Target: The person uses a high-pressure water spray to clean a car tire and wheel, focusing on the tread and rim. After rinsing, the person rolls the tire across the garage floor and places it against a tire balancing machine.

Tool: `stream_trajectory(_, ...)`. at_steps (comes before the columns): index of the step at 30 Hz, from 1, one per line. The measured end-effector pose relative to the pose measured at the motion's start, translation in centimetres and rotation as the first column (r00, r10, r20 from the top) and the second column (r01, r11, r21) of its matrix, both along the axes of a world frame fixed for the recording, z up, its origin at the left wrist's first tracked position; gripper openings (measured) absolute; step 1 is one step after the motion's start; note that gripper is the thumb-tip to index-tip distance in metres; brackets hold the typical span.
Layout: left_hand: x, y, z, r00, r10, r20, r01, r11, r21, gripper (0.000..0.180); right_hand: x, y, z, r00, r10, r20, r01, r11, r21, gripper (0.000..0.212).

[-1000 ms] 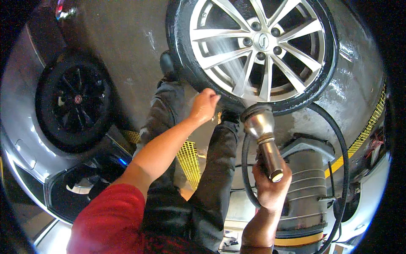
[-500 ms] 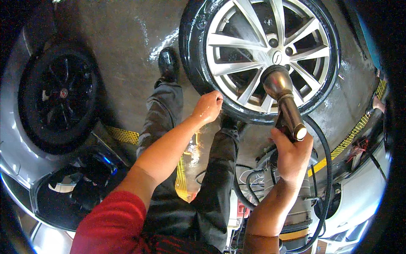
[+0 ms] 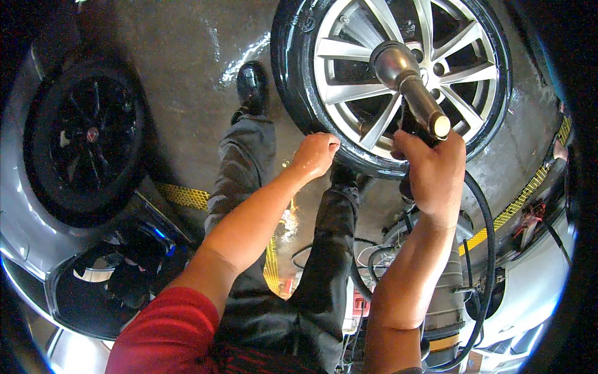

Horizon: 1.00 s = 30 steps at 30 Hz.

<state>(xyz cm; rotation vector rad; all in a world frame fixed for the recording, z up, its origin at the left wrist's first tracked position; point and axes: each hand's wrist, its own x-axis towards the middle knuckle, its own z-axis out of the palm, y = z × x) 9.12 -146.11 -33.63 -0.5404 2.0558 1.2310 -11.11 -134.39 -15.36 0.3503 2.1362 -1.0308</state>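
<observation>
We find the metallic spray gun above the face of the silver-spoked wheel, its round head toward the far left and a pale fan of spray showing just beyond it; any contact between head and spokes we cannot tell. The gun lies on the far side of the right hand, which is wrapped about its handle, fingers partly hidden. The left hand is at the near left edge of the black tire, fingers curled in and pressed together; whether it bears on the rubber we cannot tell.

Around these, we note a dark floor, wet and glossy, with bright reflections left of the tire; a black shoe stands there, between the tire and a grey car with a black wheel at the left. Yellow grating crosses the floor at the left, and a like strip curves along the right; a black hose bends from the wheel's near right edge toward the near side, past a ribbed grey drum partly hidden by the right forearm; at the near right we record a pale car.
</observation>
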Motion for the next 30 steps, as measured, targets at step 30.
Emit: stream_trajectory(30,-1.4,-1.0,0.1,0.998,-0.053,0.015,0.054,0.999,-0.005,0.019,1.7,-0.2,-0.4,0.986,-0.135,0.095,0.145,0.985,-0.099,0.016)
